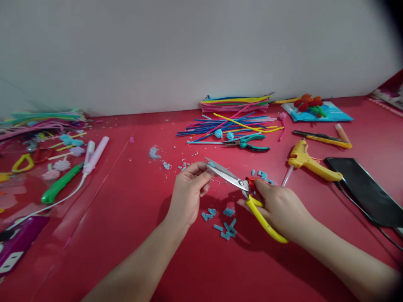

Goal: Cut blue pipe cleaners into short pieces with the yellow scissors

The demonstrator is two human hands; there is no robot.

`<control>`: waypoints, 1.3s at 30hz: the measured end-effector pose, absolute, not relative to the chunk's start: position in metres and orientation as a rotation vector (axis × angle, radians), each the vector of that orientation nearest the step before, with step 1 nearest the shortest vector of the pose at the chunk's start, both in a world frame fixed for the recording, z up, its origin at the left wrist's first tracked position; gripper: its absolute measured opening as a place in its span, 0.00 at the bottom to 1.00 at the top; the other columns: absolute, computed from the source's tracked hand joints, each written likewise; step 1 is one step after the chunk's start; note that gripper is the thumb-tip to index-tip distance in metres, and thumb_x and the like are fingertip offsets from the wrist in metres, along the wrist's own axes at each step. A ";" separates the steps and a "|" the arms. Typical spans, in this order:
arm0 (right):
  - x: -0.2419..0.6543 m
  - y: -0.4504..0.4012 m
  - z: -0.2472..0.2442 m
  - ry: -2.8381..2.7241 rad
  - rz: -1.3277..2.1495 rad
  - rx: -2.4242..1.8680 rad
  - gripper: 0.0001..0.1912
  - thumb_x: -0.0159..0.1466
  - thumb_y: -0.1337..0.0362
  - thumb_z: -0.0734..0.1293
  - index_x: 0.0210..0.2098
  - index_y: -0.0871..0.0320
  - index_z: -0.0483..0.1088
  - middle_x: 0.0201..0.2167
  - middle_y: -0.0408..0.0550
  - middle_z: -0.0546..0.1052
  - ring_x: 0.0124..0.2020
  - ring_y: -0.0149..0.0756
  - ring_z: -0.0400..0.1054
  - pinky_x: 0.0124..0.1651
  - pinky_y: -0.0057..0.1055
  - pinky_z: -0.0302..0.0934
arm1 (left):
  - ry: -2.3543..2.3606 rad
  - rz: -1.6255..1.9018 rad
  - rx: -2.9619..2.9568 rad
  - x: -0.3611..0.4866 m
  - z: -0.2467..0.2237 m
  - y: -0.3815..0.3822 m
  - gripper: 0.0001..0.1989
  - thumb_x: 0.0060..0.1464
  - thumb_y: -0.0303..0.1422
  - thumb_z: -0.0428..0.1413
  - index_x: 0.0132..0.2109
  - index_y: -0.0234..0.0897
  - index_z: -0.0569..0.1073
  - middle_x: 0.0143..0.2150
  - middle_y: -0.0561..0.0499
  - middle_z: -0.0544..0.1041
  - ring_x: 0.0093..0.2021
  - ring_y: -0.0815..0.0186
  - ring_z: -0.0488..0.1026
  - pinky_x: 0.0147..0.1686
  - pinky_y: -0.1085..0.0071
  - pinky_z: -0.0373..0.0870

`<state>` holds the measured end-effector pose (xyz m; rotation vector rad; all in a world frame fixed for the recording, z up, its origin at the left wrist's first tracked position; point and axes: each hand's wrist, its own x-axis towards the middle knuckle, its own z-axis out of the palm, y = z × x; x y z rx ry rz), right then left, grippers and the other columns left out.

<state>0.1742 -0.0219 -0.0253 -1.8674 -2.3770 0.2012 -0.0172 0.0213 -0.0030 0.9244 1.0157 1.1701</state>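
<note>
My right hand [281, 205] is closed around the handles of scissors [229, 177] with one yellow and one red handle. The blades point up and left, and their tips reach the fingers of my left hand [192, 188]. Those fingers pinch a small light-blue piece [211, 165], mostly hidden, that shows at the blades; its kind is hard to make out. Short cut light-blue pieces [229, 228] lie on the red table below my hands. More blue pieces [262, 175] lie just beyond my right hand.
Pliers [244, 144] lie before a pile of coloured pipe cleaners [233, 126]. To the right are a yellow glue gun [304, 157], a box cutter [324, 138] and a black phone [362, 188]. On the left are a pink curling-iron-like tool [96, 155], a green-handled tool [61, 186] and a purple power strip [20, 243].
</note>
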 end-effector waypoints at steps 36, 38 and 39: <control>0.179 -0.022 -0.026 -2.339 0.191 -1.913 0.17 0.57 0.48 0.54 0.24 0.55 0.51 0.15 0.41 0.64 0.15 0.31 0.58 0.20 0.27 0.37 | 0.979 1.179 0.937 -0.018 -0.003 0.020 0.03 0.45 0.29 0.56 0.30 0.34 0.70 0.23 0.56 0.68 0.18 0.80 0.55 0.16 0.80 0.47; 0.178 -0.021 -0.023 -2.304 0.210 -1.938 0.18 0.56 0.47 0.55 0.23 0.55 0.52 0.15 0.41 0.64 0.16 0.31 0.58 0.21 0.27 0.38 | 0.974 1.169 0.940 -0.018 -0.003 0.019 0.03 0.45 0.29 0.56 0.29 0.33 0.69 0.23 0.55 0.68 0.17 0.80 0.55 0.16 0.80 0.48; 0.177 -0.020 -0.021 -2.279 0.221 -1.948 0.18 0.56 0.47 0.56 0.24 0.55 0.52 0.16 0.41 0.65 0.17 0.31 0.58 0.21 0.27 0.39 | 0.970 1.158 0.943 -0.018 -0.003 0.019 0.04 0.46 0.30 0.56 0.30 0.33 0.69 0.24 0.55 0.68 0.17 0.80 0.56 0.16 0.80 0.47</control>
